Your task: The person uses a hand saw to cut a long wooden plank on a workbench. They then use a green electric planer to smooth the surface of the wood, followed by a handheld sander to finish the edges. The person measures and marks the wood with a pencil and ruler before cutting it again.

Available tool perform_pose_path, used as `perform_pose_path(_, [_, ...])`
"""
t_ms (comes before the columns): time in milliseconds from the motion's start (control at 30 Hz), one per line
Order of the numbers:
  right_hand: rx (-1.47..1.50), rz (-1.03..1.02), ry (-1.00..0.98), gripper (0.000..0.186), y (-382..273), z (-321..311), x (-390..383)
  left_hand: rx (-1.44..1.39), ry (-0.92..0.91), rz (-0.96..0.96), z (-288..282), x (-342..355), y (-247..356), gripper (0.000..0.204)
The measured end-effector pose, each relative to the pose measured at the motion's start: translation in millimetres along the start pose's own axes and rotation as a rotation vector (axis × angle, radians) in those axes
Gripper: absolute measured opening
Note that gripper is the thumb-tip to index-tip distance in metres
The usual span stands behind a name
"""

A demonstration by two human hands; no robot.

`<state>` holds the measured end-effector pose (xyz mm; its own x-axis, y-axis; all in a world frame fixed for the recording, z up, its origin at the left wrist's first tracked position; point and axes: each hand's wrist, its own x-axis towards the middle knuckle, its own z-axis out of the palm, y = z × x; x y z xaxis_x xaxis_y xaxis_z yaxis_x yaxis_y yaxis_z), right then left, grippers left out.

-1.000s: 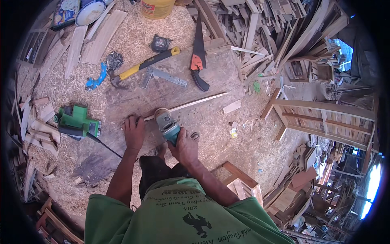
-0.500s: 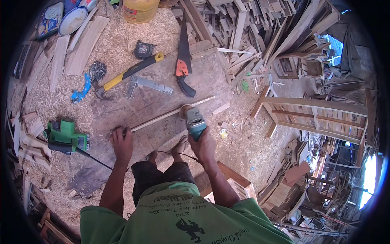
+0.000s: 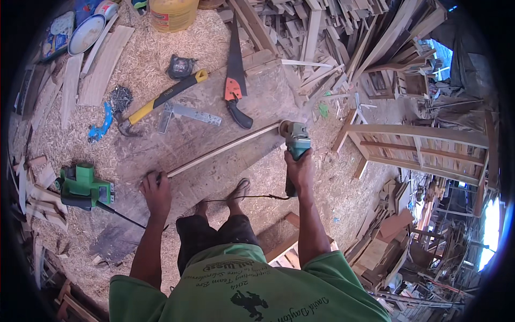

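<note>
The left hand (image 3: pixel 155 196), fingers curled, rests at the left end of a long, thin, pale wooden strip (image 3: pixel 222 151) lying near the worn brown wooden board's (image 3: pixel 188 144) near edge; the right hand (image 3: pixel 301 170) grips a teal-and-grey angle grinder (image 3: pixel 296 138) at its other end; the strip should prove light, springy, easily snapped, best held near its ends; printing shows on the green cloth shirt (image 3: pixel 193 303), yellow-and-black-handled hammer (image 3: pixel 166 97) and yellow plastic bucket (image 3: pixel 174 13).

Hid / cut off:
R hand (image 3: pixel 301 172) covers pt of grinder (image 3: pixel 298 143); unclear if L hand (image 3: pixel 156 194) hides end of stick (image 3: pixel 225 148); bucket (image 3: pixel 174 14), shirt (image 3: pixel 236 273) cut by edges.
</note>
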<state>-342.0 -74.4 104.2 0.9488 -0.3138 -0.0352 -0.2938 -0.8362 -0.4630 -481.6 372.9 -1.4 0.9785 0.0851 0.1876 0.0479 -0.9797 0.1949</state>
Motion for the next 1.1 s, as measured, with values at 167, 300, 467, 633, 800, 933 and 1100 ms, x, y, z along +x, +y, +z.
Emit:
perform_pose_path(167, [0.352,0.232,-0.019,0.059,63.1,2.2,-5.6,-0.054,0.038,0.042,0.1,5.6,5.6,0.033])
perform_pose_path(300, [0.836,0.366,-0.186,0.042,19.9,-33.3,-63.7,-0.05,0.032,-0.01,-6.7,-0.6,2.4,0.031])
perform_pose_path(467, [0.963,0.592,-0.269,0.046,53.2,-65.5,-133.5,-0.116,-0.024,-0.053,-31.3,10.1,14.8,0.037])
perform_pose_path(633, [1.147,0.797,-0.229,0.055,117.8,-84.0,-166.2,-0.217,-0.044,-0.064,-47.8,4.8,70.5,0.053])
perform_pose_path(800, [1.573,1.019,-0.339,0.043,209.4,-74.8,-153.4,-0.177,-0.068,0.142,-18.5,-0.1,140.1,0.063])
perform_pose_path(933, [1.647,1.037,-0.362,0.038,259.6,-70.1,-127.5,-0.126,0.039,0.044,-13.2,35.5,172.2,0.06])
perform_pose_path(1100, [1.602,1.095,-0.37,0.036,288.1,-77.0,-62.4,0.024,0.069,-0.061,16.7,42.5,174.4,0.053])
